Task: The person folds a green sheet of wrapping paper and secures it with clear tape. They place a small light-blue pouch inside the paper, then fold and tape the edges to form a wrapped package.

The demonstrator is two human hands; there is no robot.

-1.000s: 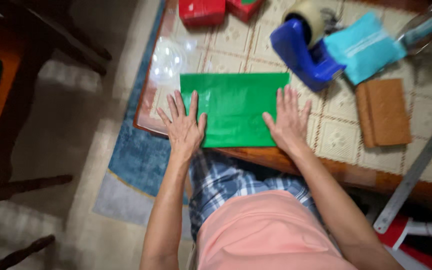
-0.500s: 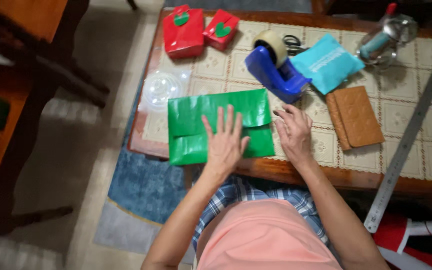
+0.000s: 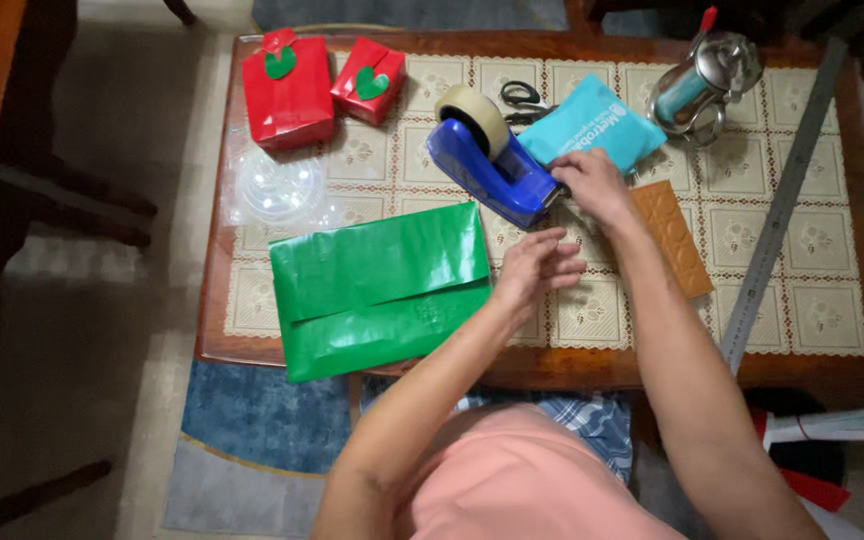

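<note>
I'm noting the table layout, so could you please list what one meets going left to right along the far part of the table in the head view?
Larger red parcel → smaller red parcel → blue tape dispenser → light blue pouch → glass jar → metal ruler.

Both arms are stretched forward and crossed at the wrists. The left hand (image 3: 537, 262) is held open, fingers loosely spread and pointing right. The right hand (image 3: 584, 182) is reached further ahead, fingers curled downward
</note>
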